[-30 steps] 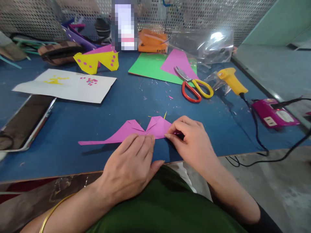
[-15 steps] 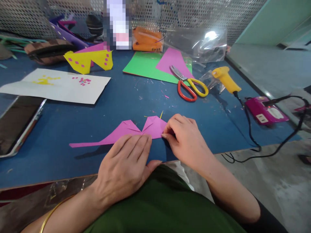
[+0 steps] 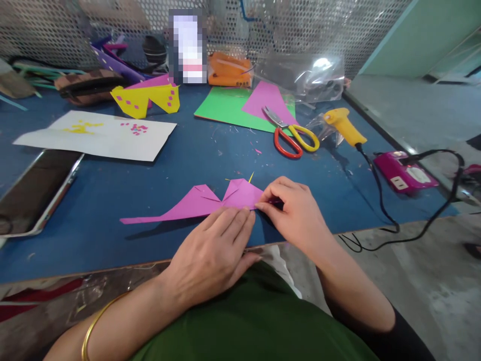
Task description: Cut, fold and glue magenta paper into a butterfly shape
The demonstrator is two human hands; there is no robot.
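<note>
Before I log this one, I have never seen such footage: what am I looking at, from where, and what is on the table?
This is one view, from a camera worn on a person's head, looking down at their own bare hands. The left hand lies flat, fingers on the folded pink paper shape; the right hand pinches that paper's right end. They work on a blue tabletop. Farther back lie red-and-yellow-handled scissors, a yellow glue gun, a green paper sheet, a white paper sheet and a yellow folded paper piece.
</note>
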